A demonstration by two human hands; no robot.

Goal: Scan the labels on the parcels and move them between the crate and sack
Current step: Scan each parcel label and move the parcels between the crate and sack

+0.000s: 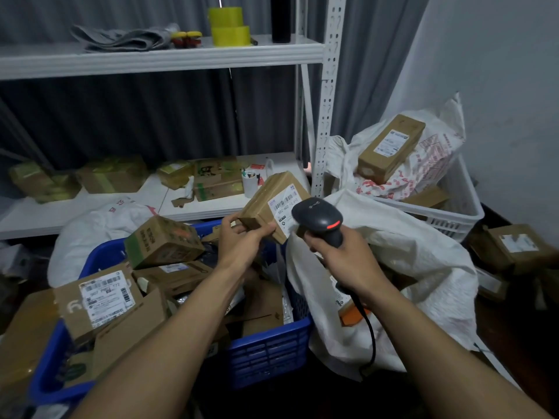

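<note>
**A:** Start nearest you. The blue crate (269, 352) is heaped, and the boxes at its near left corner lean out past the rim. Brush one with your forearm and it may slide to the floor.

**B:** Mind the cable (370, 337) too. It hangs from the scanner (320, 220) down across the front of the sack (423, 267). Swing your arm wide and you could snag it.

**A:** Your left grip (242, 240) pinches the parcel (272, 195) by one end only, thumb on top and fingers beneath. Most of the box juts out beyond them. You hold it above the crate's far right corner, just beside the sack. If that pinch slackens, I think the box tips and falls back among the others, and you lose track of it.

**B:** Your right grip (341, 255) is wrapped round the scanner's handle, with its head nearly touching the label (286, 207). That close, and at that slant, the read may well fail. I can't tell whether a finger is on the trigger.

**A:** So don't pass the parcel over on trust, or an unscanned one may end up in the sack.

**B:** The sack's mouth sags and its lip folds over. A box set on that fold could slip to the floor.

**A:** Farther back, the white crate (459, 216) holds a second sack with a tilted box (390, 146) perched on top. A knock could topple it.
</note>
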